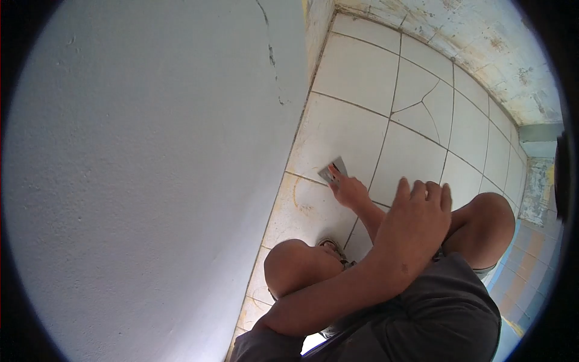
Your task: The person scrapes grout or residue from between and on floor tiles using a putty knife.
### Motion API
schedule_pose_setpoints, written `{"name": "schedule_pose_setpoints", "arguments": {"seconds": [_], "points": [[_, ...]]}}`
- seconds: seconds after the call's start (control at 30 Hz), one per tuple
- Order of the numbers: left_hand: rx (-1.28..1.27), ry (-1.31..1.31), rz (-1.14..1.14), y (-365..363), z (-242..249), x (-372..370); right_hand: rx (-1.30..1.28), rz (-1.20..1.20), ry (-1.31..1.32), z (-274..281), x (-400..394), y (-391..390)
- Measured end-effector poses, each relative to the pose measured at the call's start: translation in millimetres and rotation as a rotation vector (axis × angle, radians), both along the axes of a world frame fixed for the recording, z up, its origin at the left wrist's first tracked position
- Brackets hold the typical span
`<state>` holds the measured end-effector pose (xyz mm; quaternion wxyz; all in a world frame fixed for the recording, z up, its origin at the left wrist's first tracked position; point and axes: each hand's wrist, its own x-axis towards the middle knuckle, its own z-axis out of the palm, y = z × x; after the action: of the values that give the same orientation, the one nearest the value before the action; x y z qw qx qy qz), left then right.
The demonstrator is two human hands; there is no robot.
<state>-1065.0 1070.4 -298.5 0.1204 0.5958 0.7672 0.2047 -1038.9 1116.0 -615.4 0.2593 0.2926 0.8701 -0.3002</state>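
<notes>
A flat grey metal scraper (333,171) lies low over the white floor tiles, near a tile joint. My right hand (351,190) is closed around it, with the blade showing beyond the fingers. Closer to the camera, my left hand (422,208) is raised in front of my right forearm. Its fingers are slightly bent and apart, with nothing visible in them. The white tiled floor (344,127) has dark joints and yellowish stains near the wall.
A grey wall (151,169) with a dark crack fills the left side. Cracked tile (422,117) shows farther off. A stained wall (476,42) borders the floor at the upper right. My bent knees (295,265) flank the arms. Colored tiles (525,259) stand at the right.
</notes>
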Motion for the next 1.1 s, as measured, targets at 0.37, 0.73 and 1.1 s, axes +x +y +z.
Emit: {"name": "schedule_pose_setpoints", "arguments": {"seconds": [0.37,0.73,1.1], "points": [[0.131,0.009,0.054,3,5,-23,0.02,0.067,0.02,8,-23,15],[0.224,-0.079,0.122,3,0,-51,0.048,0.095,-0.013,11,-94,31],[0.087,-0.18,-0.053,13,-10,-17,0.043,0.084,0.056,9,-154,52]]}}
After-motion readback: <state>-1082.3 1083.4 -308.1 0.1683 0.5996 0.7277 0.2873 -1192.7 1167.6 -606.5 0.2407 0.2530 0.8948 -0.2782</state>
